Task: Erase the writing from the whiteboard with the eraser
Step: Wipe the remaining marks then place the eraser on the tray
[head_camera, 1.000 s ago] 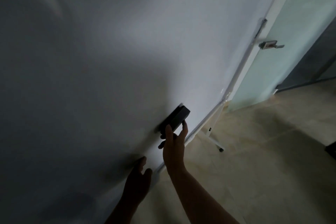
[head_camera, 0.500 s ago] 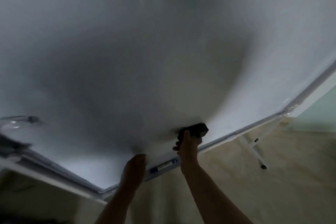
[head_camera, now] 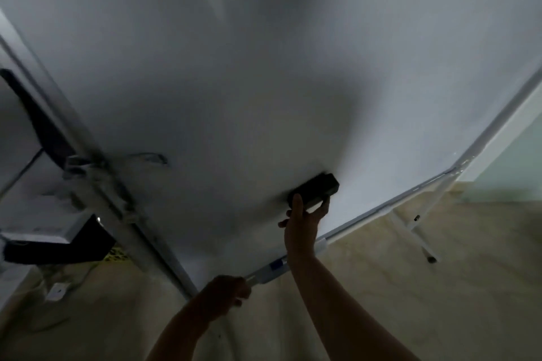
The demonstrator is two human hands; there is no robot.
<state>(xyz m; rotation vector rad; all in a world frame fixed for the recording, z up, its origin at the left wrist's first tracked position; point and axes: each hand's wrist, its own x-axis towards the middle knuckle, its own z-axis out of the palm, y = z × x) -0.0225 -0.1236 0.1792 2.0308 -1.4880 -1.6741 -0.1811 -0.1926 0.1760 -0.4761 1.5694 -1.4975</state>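
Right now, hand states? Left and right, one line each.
Left hand: fingers curled at the whiteboard bottom edge, apparently gripping the tray rail.
Right hand: grips the black eraser, pressed on the board.

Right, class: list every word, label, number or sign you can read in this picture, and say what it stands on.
No text can be read.
Whiteboard: a faint grey scribble near its lower left, too blurred to read.
Marker on the board's bottom ledge: a blue label, too small to read.
Eraser, gripped by the right hand: no visible label.
Floor at lower left: a yellow-and-black patch, unreadable.
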